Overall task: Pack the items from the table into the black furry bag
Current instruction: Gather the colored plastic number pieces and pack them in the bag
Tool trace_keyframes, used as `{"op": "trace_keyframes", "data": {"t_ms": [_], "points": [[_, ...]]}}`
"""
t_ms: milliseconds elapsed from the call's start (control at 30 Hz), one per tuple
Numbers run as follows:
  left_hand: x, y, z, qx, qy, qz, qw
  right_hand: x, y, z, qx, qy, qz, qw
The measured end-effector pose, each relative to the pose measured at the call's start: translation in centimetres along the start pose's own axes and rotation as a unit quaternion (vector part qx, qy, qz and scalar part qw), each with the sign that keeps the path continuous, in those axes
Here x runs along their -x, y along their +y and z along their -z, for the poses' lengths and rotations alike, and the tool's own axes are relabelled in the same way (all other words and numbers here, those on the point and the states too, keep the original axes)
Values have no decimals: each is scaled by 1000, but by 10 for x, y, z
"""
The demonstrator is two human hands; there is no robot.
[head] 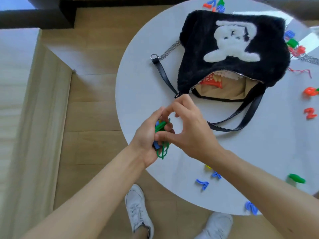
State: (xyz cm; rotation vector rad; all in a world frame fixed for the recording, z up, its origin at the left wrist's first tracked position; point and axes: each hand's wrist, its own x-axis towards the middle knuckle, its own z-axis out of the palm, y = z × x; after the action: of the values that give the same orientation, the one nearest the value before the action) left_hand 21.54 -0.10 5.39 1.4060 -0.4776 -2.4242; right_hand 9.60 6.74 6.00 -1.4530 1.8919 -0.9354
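At the near edge of the round white table (141, 69), the left hand (146, 140) was clamped on a bundle of plastic number pieces (161, 135); the right hand (191, 128) pinched it, fingers together. The black furry bag (229, 49) lay unzipped just beyond. Recommended: keep the bundle gathered and release it deep inside the opening

This looks like a room in a home: pale wood-plank flooring (96, 94), a round white surface (138, 83) scattered with children's plastic numbers and letters (310, 113), and what may be a light-coloured cabinet or bed edge (25, 100) at the left, though that part is blurred.
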Motion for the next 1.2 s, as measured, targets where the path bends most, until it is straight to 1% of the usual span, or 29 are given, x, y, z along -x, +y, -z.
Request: {"op": "trace_keyframes", "data": {"t_ms": [100, 133, 167, 233, 267, 333, 400, 467, 500, 533, 600, 667, 700, 800, 900, 967, 1100, 1167, 1200], "points": [[-10, 3, 9, -11, 71, -7, 997, 1, 23, -4, -73, 36, -103, 991], [-13, 4, 13, 2, 86, -2, 996, 3, 33, -7, -58, 32, -129, 989], [-16, 3, 17, 5, 100, 5, 995, 5, 42, -14, -9, 10, -142, 990], [-23, 0, 25, -9, 131, 17, 991, 8, 53, -34, 92, -64, -141, 984], [-26, -2, 28, -16, 148, 21, 989, 9, 55, -46, 128, -85, -134, 979], [-30, -5, 34, -26, 182, 18, 983, 6, 55, -68, 197, -74, -92, 973], [-34, -7, 38, -47, 216, 8, 975, 2, 53, -79, 244, -59, -48, 967], [-37, -9, 41, -68, 234, 4, 970, 1, 53, -82, 246, -60, -47, 966], [-37, -9, 42, -72, 236, 5, 969, 3, 53, -81, 223, -61, -61, 971], [-37, -10, 41, -72, 232, 11, 970, 5, 52, -77, 178, -49, -91, 979], [-34, -13, 35, -72, 206, 38, 975, 9, 45, -61, 30, 33, -155, 987], [-30, -22, 22, -85, 148, 74, 982, 16, 30, -42, -113, 118, -170, 972], [-28, -28, 14, -87, 111, 89, 986, 22, 22, -35, -141, 138, -168, 966], [-20, -46, -16, -47, 12, 135, 990, 48, 14, -17, -104, 163, -159, 968], [-13, -62, -40, -33, -23, 170, 985, 72, 27, 3, -52, 186, -169, 966], [-9, -72, -48, -39, -42, 173, 983, 85, 36, 13, -23, 183, -164, 969], [-6, -90, -61, -131, -66, 142, 979, 121, 54, 34, -28, 172, -140, 975], [-9, -93, -64, -200, -46, 114, 972, 146, 69, 44, -13, 172, -126, 977], [-11, -94, -65, -244, -26, 93, 965, 159, 78, 49, 21, 158, -114, 981]]}}
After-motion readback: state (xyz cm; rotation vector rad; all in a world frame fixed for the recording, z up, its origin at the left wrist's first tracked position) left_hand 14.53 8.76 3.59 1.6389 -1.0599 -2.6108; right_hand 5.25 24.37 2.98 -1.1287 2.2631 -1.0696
